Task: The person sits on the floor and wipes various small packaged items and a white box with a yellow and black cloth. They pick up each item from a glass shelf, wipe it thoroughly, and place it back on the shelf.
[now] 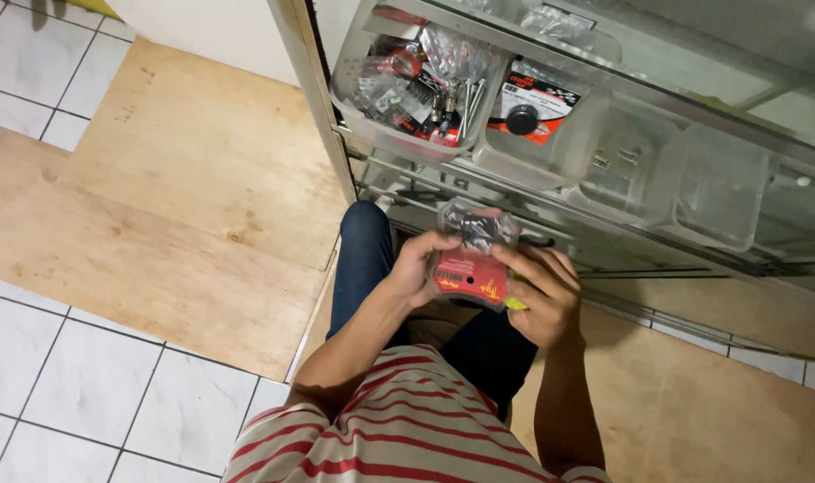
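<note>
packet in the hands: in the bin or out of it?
Out. The red-carded clear packet is held between the left hand and right hand, below the clear bins on the glass cabinet shelf.

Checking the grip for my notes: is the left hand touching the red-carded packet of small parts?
Touching. The head view shows the left hand with fingers curled over the edge of the red-carded packet, no gap between them; the right hand grips its other side.

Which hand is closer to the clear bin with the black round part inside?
The right hand. It holds the small red packet just below that clear bin; the left hand grips the packet's other side, farther from it.
</note>
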